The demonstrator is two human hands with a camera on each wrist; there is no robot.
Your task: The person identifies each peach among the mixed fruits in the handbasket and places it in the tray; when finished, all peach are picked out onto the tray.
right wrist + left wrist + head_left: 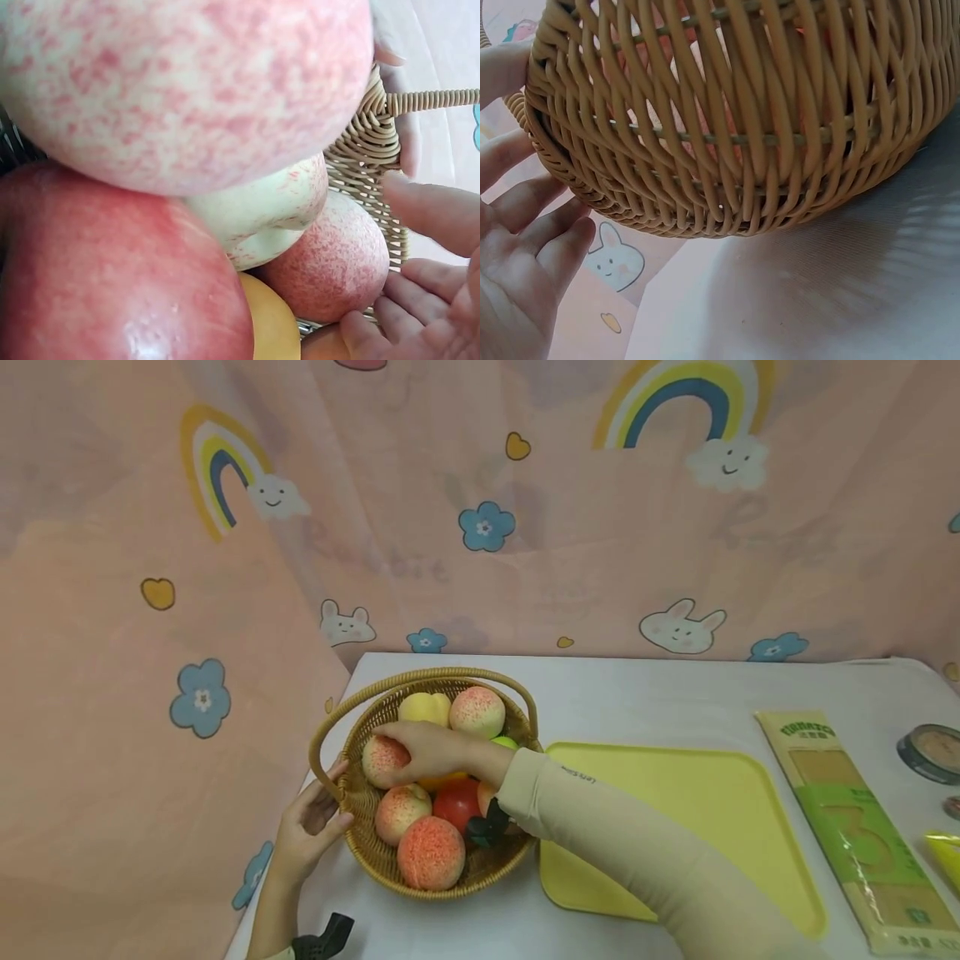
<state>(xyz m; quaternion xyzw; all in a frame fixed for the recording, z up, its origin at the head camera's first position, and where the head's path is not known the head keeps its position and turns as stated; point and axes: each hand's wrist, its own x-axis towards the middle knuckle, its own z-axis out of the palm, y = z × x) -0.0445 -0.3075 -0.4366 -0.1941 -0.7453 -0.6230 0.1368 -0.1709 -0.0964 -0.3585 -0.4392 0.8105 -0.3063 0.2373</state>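
Note:
A wicker basket with a tall arched handle holds several peaches, a red fruit and yellow fruit. My right hand reaches into it from the right. Its fingers and thumb hold a speckled peach at the basket's left side; in the right wrist view, fingertips lie against that peach. At the left rim, beside the handle's base, my left hand touches the outside of the basket. Its palm and spread fingers show beside the woven wall in the left wrist view.
A yellow tray lies to the right of the basket, partly under the right sleeve. Farther right are a green and tan noodle packet and a round container. Behind the white table hangs a pink patterned cloth.

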